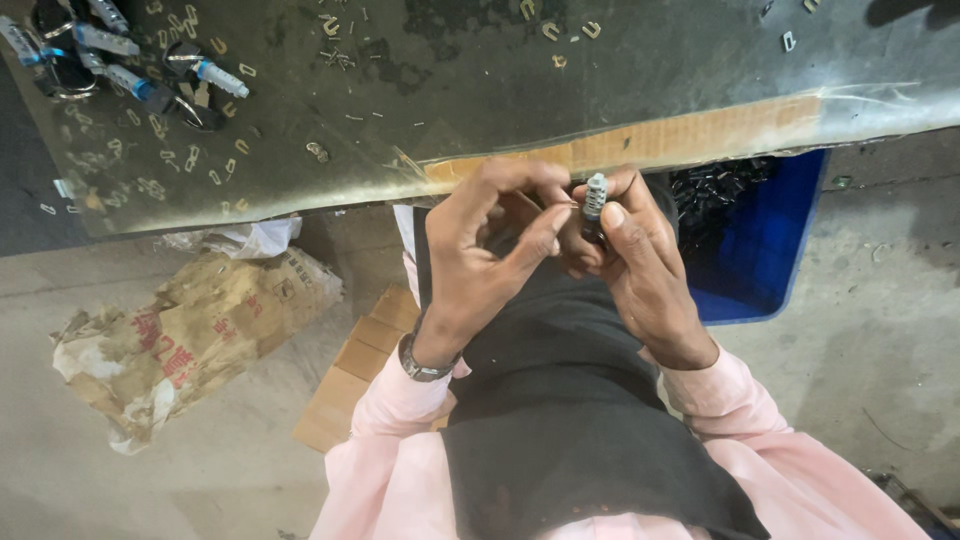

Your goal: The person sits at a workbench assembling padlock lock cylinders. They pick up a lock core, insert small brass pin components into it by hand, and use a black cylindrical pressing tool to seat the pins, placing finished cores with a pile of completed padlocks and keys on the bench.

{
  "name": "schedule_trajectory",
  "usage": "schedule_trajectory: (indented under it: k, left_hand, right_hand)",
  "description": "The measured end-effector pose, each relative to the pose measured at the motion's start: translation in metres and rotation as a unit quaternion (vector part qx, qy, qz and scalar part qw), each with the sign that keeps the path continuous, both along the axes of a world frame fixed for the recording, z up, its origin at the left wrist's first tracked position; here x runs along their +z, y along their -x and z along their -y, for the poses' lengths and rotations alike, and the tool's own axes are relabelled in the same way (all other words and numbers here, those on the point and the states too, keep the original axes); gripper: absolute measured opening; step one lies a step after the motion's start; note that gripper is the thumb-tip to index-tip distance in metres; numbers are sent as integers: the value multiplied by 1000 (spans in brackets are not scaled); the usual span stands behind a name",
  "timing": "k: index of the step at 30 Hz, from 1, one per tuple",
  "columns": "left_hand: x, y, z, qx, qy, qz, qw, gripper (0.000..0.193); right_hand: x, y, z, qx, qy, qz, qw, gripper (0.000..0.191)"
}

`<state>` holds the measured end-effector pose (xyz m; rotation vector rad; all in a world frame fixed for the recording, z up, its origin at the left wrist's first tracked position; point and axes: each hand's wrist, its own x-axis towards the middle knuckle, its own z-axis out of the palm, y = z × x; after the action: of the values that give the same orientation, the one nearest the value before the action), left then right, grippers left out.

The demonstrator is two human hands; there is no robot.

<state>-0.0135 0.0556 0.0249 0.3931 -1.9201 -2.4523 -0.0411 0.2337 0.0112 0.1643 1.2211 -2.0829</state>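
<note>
Silvery and ridged, a small cylindrical lock part (595,195) stands upright in the right hand (640,265), whose fingers (612,215) close around its lower end, leaving the top free. The left hand (480,255) pinches its fingertips together just beside that part, perhaps on a tiny piece too small to tell. Both hands hover just below the surface (500,90) edge, near its scattered metal clips (560,35).

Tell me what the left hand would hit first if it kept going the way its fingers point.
Probably the small grey cylinder held in the right hand: the left hand points its fingertips right at it, almost touching already.
</note>
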Motion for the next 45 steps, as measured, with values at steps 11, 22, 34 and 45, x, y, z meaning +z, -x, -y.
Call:
schedule_trajectory:
  k: [11,22,34,45]
  left_hand:
    - [2,0,-4,36,257,-136,956,20]
    - [6,0,-3,16,349,-189,918,25]
    - [-1,-2,-3,44,335,-208,918,25]
    - [0,-2,1,26,339,-209,917,29]
  right_hand:
    - [-4,-4,0,0,29,-14,999,29]
    - [-3,-2,-2,7,-35,-83,996,31]
    - [-4,-4,1,-2,-21,-64,998,29]
    - [-3,-4,2,-4,-20,-70,997,24]
